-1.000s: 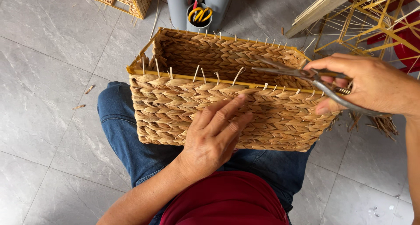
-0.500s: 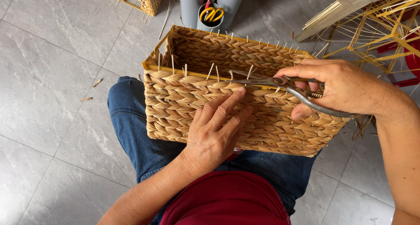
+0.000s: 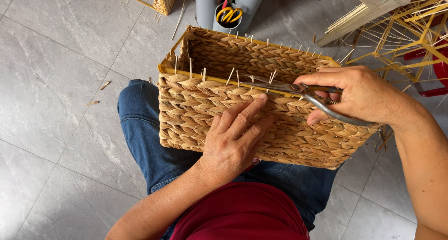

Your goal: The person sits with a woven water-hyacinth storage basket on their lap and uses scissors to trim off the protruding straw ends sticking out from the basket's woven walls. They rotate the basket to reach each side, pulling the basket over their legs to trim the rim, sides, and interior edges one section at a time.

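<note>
I have a single view, from the camera on the person's head, looking steeply down and slightly forward over their lap. It sits close: the woven basket on the knees fills the middle of the frame, with the left hand and right hand cropped at the forearms. Grey floor tiles run to the edges. No second view overlaps it.

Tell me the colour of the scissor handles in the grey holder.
Yellow scissor handles, best seen in the head view.
</note>
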### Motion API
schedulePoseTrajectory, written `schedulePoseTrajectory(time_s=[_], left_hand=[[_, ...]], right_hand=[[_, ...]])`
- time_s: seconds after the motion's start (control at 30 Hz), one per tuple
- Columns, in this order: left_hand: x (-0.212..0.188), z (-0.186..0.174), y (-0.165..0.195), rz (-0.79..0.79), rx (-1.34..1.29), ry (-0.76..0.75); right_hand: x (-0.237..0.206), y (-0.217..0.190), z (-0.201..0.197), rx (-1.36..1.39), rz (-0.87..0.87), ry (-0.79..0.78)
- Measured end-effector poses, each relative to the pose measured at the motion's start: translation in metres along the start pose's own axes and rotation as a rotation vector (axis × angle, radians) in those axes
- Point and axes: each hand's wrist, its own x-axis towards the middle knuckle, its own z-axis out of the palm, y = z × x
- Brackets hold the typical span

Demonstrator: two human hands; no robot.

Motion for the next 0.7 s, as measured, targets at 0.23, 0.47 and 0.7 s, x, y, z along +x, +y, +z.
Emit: schedulePoseTrajectory(time_s=[0.23, 0.47, 0.7], left_hand=[[0.000, -0.003, -0.004, 0.009, -0.008, 0.028], [-0.002, -0.009, -0.008, -0.055, -0.008, 0.071], [-0.002, -0.007, -0.008, -0.060, 0.014, 0.059]], right_hand=[[0.008, 0.015, 0.007, 0.002, -0.097, 0.062], [0.020, -0.005, 0.002, 0.005, -0.083, -0.051], [0.028, -0.013, 0.005, 0.020, -0.063, -0.015]])
